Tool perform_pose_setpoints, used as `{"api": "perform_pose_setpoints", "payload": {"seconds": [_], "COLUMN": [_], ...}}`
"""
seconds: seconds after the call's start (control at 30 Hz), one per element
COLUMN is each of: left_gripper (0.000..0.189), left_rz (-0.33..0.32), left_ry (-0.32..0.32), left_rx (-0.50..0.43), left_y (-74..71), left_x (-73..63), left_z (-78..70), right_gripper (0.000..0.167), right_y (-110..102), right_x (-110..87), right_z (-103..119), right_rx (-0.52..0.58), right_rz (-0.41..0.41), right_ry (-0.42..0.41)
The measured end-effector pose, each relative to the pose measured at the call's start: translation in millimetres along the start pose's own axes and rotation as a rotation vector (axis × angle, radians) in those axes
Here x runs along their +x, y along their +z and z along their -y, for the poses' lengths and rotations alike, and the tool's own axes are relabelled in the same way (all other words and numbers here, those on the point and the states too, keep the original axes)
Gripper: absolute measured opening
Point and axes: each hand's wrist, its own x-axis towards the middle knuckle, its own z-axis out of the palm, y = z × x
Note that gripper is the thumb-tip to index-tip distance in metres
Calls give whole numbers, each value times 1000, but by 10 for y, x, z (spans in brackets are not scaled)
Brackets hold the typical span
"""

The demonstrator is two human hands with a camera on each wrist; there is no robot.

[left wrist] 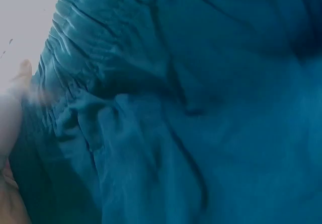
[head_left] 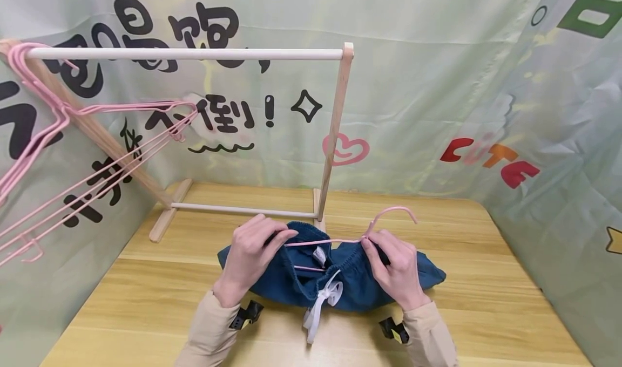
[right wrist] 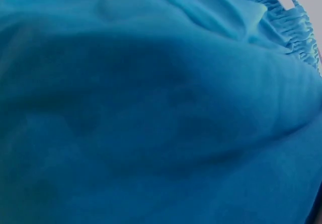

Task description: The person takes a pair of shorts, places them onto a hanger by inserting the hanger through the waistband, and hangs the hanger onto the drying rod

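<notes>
Blue shorts point(head_left: 359, 286) with a gathered elastic waistband and a white drawstring bow point(head_left: 330, 294) are bunched up over the table. Part of a pink hanger point(head_left: 340, 240) lies inside the waist opening, its hook rising above the cloth on the right. My left hand point(head_left: 252, 251) pinches the waistband at the left side of the opening. With thumb and fingers, my right hand point(head_left: 394, 262) grips the hanger near the base of its hook, by the waistband's right side. Blue cloth point(left wrist: 201, 108) fills most of the left wrist view, and likewise the right wrist view.
A clothes rack point(head_left: 194, 54) with a white rail and wooden legs stands at the back left of the wooden table point(head_left: 486, 302). Several pink hangers point(head_left: 60, 108) hang at its left end. A printed fabric backdrop point(head_left: 423, 86) encloses the table.
</notes>
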Motion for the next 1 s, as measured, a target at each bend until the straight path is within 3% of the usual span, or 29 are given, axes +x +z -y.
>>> {"api": "perform_pose_setpoints", "payload": {"seconds": [0.33,0.5,0.7,0.87,1.0], "left_gripper": [26,22,26,37,41], "left_rz": [159,234,305,268,175], "left_ry": [-10,-45,-27,-10,-20], "left_rx": [22,38,122,190,212], "left_y": [97,132,137,88,19], "left_x": [-28,-49,-84,-82,-74], "left_z": [-90,-116,-92,-38,30], "right_gripper": [29,28,28,34,30], "right_y": [74,95,101,27,-73], "right_x": [0,-8,-3,4,-23], "right_z": [46,65,80,59,-8], "right_rx": [20,22,23,53,3], "right_rz": [25,24,51,123,165], "right_ry": [-22,-18,4,93,195]}}
